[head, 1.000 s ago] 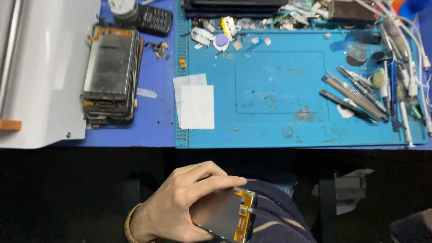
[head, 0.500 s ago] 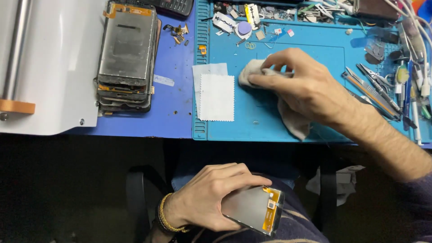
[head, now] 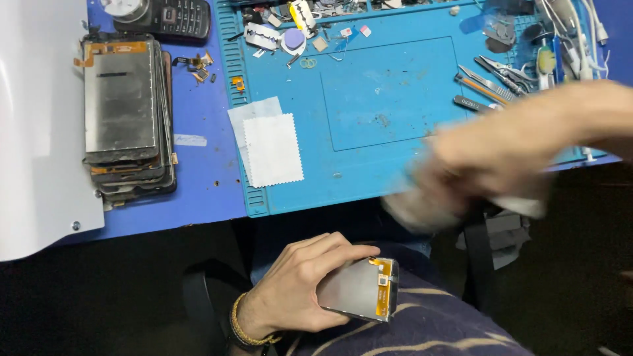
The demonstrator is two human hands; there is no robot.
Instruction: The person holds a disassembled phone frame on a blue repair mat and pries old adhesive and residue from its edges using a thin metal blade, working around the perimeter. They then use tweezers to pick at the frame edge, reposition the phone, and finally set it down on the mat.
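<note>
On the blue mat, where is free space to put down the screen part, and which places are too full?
The middle of the blue mat is bare, between the white cloth and the tweezers. The top edge with small parts is crowded. The blurred right hand covers the lower right.

Bright mat [head: 395,118], dark foreground, right hand [head: 488,165] motion-blurred.

Both hands were bare, without gloves or rings visible. The left hand [head: 300,283] wore a thin beaded bracelet [head: 249,327] of golden-yellow at the wrist (over a dark band). The right hand [head: 488,158] was blurred, its forearm unsleeved.
</note>
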